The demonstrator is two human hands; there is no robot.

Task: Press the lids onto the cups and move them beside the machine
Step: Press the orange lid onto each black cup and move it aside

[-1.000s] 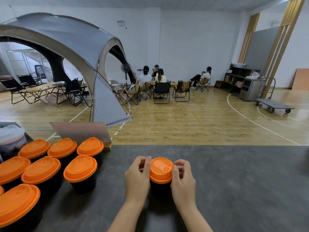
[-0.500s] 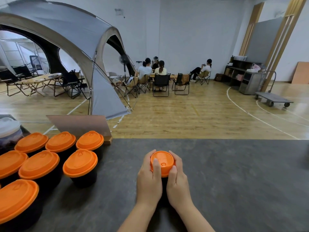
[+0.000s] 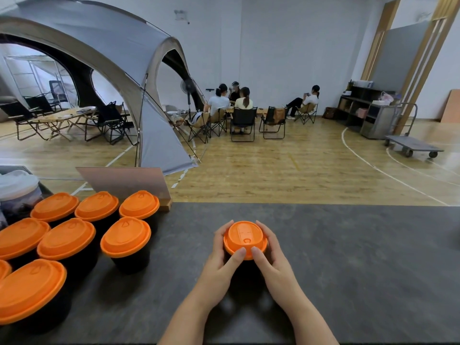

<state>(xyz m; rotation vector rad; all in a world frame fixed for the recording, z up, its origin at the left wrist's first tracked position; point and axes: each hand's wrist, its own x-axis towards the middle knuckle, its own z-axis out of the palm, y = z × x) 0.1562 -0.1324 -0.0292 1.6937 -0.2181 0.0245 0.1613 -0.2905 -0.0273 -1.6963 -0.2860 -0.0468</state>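
My left hand [image 3: 219,263] and right hand [image 3: 272,261] grip the cup [image 3: 245,263] at desk [image 3: 348,257] centre, fingers [image 3: 220,231] curled round the orange lid [image 3: 245,239], thumbs pressing its near rim. Lidded cups [image 3: 125,241] stand grouped well apart at left.

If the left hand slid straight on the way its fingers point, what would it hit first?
The left hand already wraps the cup's orange lid, fingers aimed forward and right. Past the lid, it would probably meet the right hand gripping the other side; depth is hard to judge.
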